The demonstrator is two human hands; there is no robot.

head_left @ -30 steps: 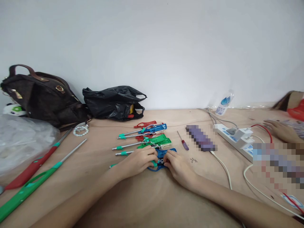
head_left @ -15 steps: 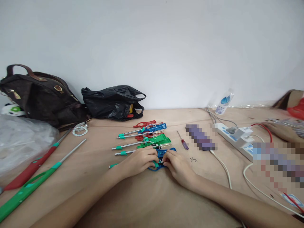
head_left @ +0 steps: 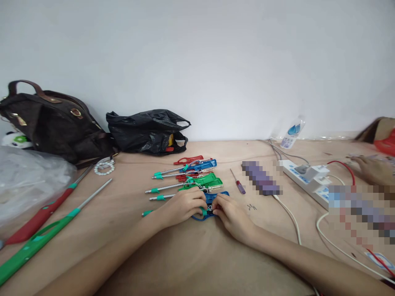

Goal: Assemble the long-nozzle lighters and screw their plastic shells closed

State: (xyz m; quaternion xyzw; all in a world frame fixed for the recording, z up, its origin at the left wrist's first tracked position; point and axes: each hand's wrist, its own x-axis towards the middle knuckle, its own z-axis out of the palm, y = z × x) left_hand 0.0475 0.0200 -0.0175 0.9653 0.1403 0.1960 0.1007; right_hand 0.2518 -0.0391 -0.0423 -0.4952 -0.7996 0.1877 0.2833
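Note:
Nearest me on the table lies an opened blue lighter casing [head_left: 201, 218], its white wires showing between my hands. My left hand [head_left: 185, 205] has its fingers closed on the casing's left part, by a teal piece [head_left: 203, 211]. From the other side, my right hand [head_left: 231, 213] pinches at the inside of the casing, close to the wires; its fingertips hide any small part there. Just beyond lie several opened long-nosed lighters in a row, among them a green one [head_left: 205, 181] and a blue one [head_left: 202, 166], with metal tubes pointing left.
A purple-handled screwdriver [head_left: 240, 187] and several small screws [head_left: 251, 206] lie right of the lighters. Farther right are a power strip [head_left: 296, 172], cables and a person's hand [head_left: 373, 168]. At left lie a whole green lighter [head_left: 46, 238] and a red one [head_left: 40, 220]; bags [head_left: 145, 131] stand behind.
Both hands stay at the blue lighter casing with barely any shift of the fingers. At the far right, the other person's hand has moved slightly.

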